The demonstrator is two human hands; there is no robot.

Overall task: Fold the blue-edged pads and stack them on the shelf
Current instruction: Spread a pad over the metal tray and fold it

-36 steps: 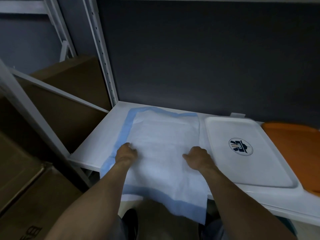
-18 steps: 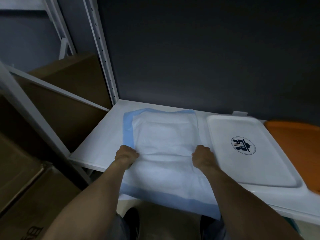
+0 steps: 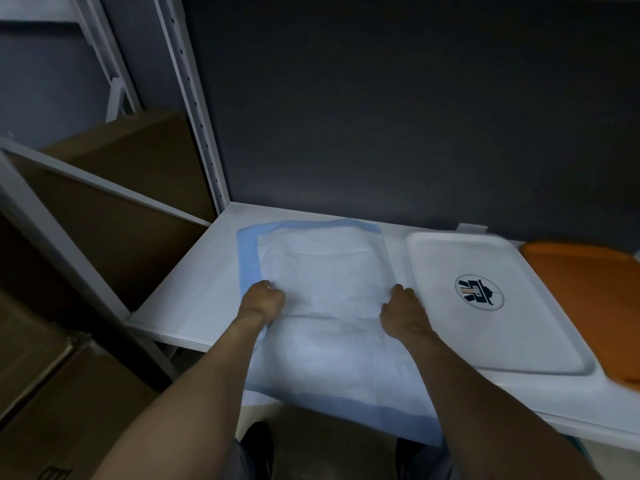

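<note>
- Nearest you, at 6 o'clock, the front strip of the blue-edged pad (image 3: 325,327) hangs off the lip of the shelf (image 3: 183,299) toward your legs; the rest lies flat on the shelf board.
- Your left hand (image 3: 260,301) sits at the pad's 9 o'clock edge with its fingers curled shut on the sheet, right where the blue border meets the white middle.
- Your right hand (image 3: 401,313) is at the 3 o'clock edge, fingers curled down onto the pad; whether they pinch it or only press it, I cannot tell.
- Judging by the creases and the drooping front, the pad is light, thin and limp, probably slick on the painted shelf. It should fold with almost no force but will slide or bunch if you take only one side.
- Best hold, I think: both side edges at once, near the overhanging corners, then bring that strip up and over toward 12 o'clock.
- At 3 o'clock, just beside the pad, lies a white tray (image 3: 433,244) with a round emblem; an orange tray (image 3: 588,271) lies past it. Keep the fold clear of them.
- Cardboard boxes (image 3: 114,209) stand at 9 to 10 o'clock.
</note>
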